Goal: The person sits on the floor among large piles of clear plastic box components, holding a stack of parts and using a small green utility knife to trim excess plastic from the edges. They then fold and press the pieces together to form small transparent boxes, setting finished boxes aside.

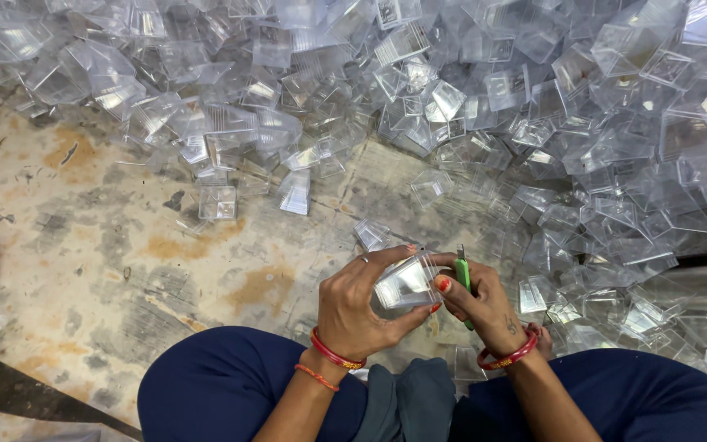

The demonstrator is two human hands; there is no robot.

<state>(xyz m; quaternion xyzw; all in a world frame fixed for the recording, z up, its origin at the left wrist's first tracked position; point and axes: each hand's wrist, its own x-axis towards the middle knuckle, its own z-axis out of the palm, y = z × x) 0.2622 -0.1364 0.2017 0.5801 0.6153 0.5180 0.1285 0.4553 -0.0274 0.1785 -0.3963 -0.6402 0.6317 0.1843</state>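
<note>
My left hand (pixel 360 304) grips a small clear plastic box (pixel 405 283) from the left, fingers wrapped over its top and bottom. My right hand (pixel 478 301) touches the same box on its right side with the thumb and holds a thin green-handled tool (pixel 462 274) upright between the fingers. Both hands sit just above my knees in dark blue cloth (pixel 222 385). Red bangles circle both wrists.
A big heap of clear plastic boxes (pixel 484 106) covers the top and right of the worn, stained floor (pixel 108 245). A few loose boxes (pixel 218 202) lie apart near the heap's edge. A dark metal strip (pixel 697 260) runs at the right.
</note>
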